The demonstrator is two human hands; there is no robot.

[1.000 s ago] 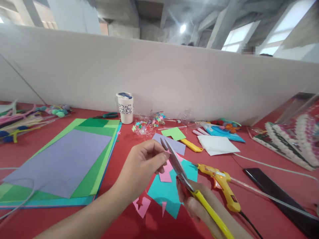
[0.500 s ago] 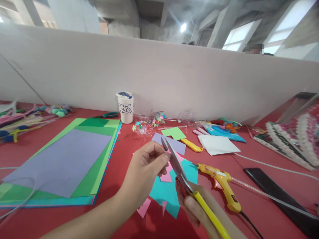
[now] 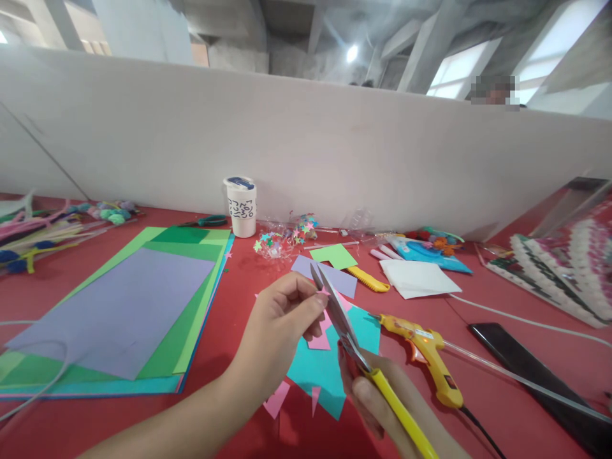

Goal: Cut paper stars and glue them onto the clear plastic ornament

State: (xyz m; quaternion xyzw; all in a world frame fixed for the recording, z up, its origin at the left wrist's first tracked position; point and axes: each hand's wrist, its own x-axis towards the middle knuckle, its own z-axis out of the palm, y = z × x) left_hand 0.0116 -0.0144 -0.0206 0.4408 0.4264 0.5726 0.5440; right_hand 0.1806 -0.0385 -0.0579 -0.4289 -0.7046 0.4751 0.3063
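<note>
Red work table (image 3: 215, 306), seen through the head camera that I follow from a distance. Containers: a white lidded cup (image 3: 241, 213) with dark markings stands upright near the pale partition (image 3: 306, 140); its lid hides the inside from me. Just right of it lies crumpled clear wrapping (image 3: 273, 250) with small multicoloured stars in and around it; I cannot tell which are enclosed. Farther right rests a blue packet (image 3: 437, 257), its contents hidden from me.

Grip: my left hand (image 3: 282, 319) pinches a small pink star (image 3: 324, 291) between thumb and forefinger, the tips closed on it. My right hand (image 3: 366, 398) is wrapped around the yellow-handled scissors (image 3: 351, 341), whose blades stand slightly apart and point away from me. The star is held at the blades, above the table; I cannot tell whether its edge sits between them.

Beneath the hands lie a turquoise sheet (image 3: 327, 370) and pink paper (image 3: 319, 339), with a pink scrap (image 3: 276, 400) just beside the sheet. A yellow glue gun (image 3: 430, 354) lies right of the scissors.
</note>
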